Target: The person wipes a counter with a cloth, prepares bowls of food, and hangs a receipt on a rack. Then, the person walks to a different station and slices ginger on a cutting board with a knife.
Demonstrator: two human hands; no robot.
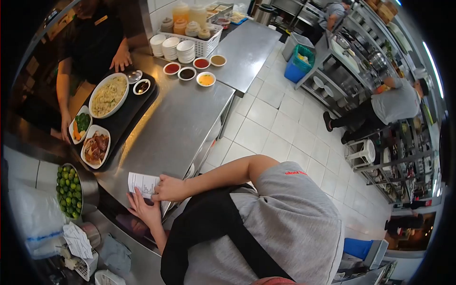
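A white printed paper slip is between my two hands over the near edge of the steel counter. My right hand is closed on the slip's right side with curled fingers. From below, my left hand holds its lower edge, with fingers stretched along the paper. Beyond the slip is a black tray carrying an oval dish of fried rice, a dish of sliced roast meat, a dish of vegetables and a small cup of dark sauce. Another person's hands are at the tray's far side.
Several sauce bowls and stacked white dishes stand at the steel counter's far end, by a white basket of bottles. A metal bowl of green limes is at left. Two people in grey work by the shelves at right.
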